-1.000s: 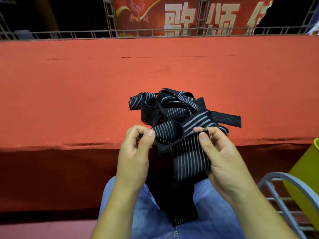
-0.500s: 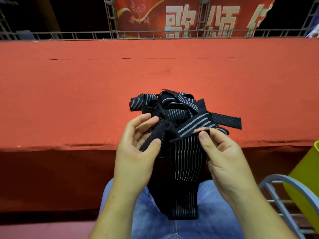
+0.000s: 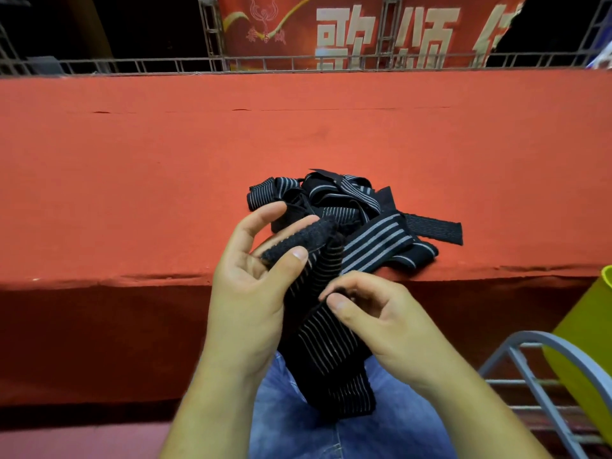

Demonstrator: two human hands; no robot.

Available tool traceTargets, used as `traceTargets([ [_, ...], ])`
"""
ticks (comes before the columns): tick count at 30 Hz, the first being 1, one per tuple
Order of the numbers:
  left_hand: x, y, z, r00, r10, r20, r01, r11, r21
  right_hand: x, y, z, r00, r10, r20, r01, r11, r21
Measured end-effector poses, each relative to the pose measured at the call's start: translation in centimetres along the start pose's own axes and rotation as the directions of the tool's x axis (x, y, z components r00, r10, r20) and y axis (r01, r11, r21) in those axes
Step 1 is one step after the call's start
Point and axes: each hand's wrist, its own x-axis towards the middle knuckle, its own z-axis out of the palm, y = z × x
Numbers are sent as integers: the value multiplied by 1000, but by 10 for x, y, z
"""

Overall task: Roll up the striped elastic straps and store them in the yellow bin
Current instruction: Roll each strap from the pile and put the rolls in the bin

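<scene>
Head view. One striped elastic strap [image 3: 331,346] is held up over the lap, its tail hanging down onto the jeans [image 3: 298,429].

Left hand [image 3: 251,293]: thumb pins the strap's fuzzy black end [image 3: 298,238] against the middle fingers, index finger spread clear. Judged an anchor, so the roll has a firm core to start from.

Right hand [image 3: 374,313]: thumb and forefinger pinch the strap's edge lower down, likely keeping the band flat and taut for winding.

No roll formed yet; step in hand is starting the first turn.

Pile of straps [image 3: 347,203] lies tangled at the near edge of the red-covered table [image 3: 132,193], within reach.

Yellow bin [image 3: 592,339] stands low at right, behind a grey metal frame [image 3: 530,359]; its contents are not visible.
</scene>
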Motion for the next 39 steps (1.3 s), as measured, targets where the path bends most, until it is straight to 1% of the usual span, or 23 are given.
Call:
traceTargets([
  [2,1,0,-1,999,-7,-37,6,1000,-11,-1,1,1,1000,3,-20,-4,1000,-13],
  [4,1,0,-2,997,-22,-80,20,1000,-22,-1,1,0,997,-16,-76,14,1000,-20],
  [7,2,-2,-4,995,-27,-93,26,1000,-17,-2,-3,-3,991,-40,-128,39,999,-10],
  [8,2,-2,-5,996,-32,-85,31,999,-11,-3,-5,-4,991,-46,-122,44,999,-19],
  [11,1,-2,-3,997,-56,-47,56,998,8,-3,-9,-4,997,-65,-43,63,997,-35],
  [12,0,-1,-1,997,-62,-36,62,998,10,-3,-9,-2,997,-63,-33,62,998,-21],
  [14,0,-2,0,997,-53,-48,54,998,23,-2,-6,1,997,-53,-61,52,999,-11],
  [17,2,-3,-1,990,-26,-138,35,998,58,0,-3,-1,990,-84,-112,81,996,-33],
  [20,8,-6,-8,960,-23,-278,33,999,31,3,-1,-7,982,-117,-151,106,992,-75],
  [23,16,-6,-22,910,29,-414,-13,999,42,2,7,-16,969,-55,-241,53,999,-14],
  [25,20,-4,-31,892,56,-449,-47,998,31,2,18,-23,943,29,-331,-16,999,42],
  [27,22,-2,-34,891,72,-448,-71,997,19,2,29,-29,915,102,-390,-84,994,64],
  [29,22,-3,-33,899,81,-430,-85,996,9,3,34,-31,893,135,-429,-118,991,65],
  [31,21,-4,-32,909,78,-410,-78,997,16,3,32,-32,868,135,-478,-118,991,64],
  [33,19,-5,-29,920,68,-386,-63,998,26,3,24,-35,854,99,-511,-75,995,69],
  [36,17,-8,-25,933,51,-356,-34,998,53,2,12,-36,882,19,-470,11,998,61],
  [39,15,-12,-20,951,41,-307,-18,997,75,4,0,-31,912,-9,-411,52,994,95],
])
